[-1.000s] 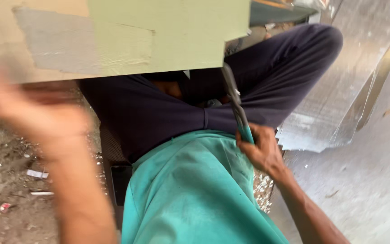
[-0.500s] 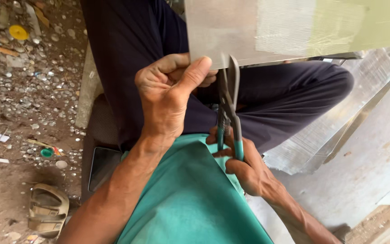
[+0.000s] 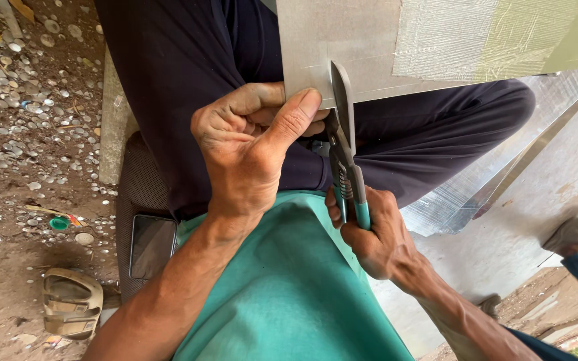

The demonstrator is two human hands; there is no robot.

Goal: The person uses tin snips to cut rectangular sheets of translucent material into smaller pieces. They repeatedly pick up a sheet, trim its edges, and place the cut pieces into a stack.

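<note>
The left hand (image 3: 249, 150) pinched the thin, stiff sheet (image 3: 342, 47) at its edge, likely sharp, just beside the snips (image 3: 344, 144) the right hand (image 3: 376, 230) gripped.

Phone (image 3: 153, 245) by sandal (image 3: 71, 302) – metal discs (image 3: 28, 100) on ground.

Left hand (image 3: 249, 150) curled in a pinch, thumb extended flat, forearm reaching up from below. Right hand (image 3: 372, 234), lower and beside it, fingers wrapped closed, wrist bent.
</note>
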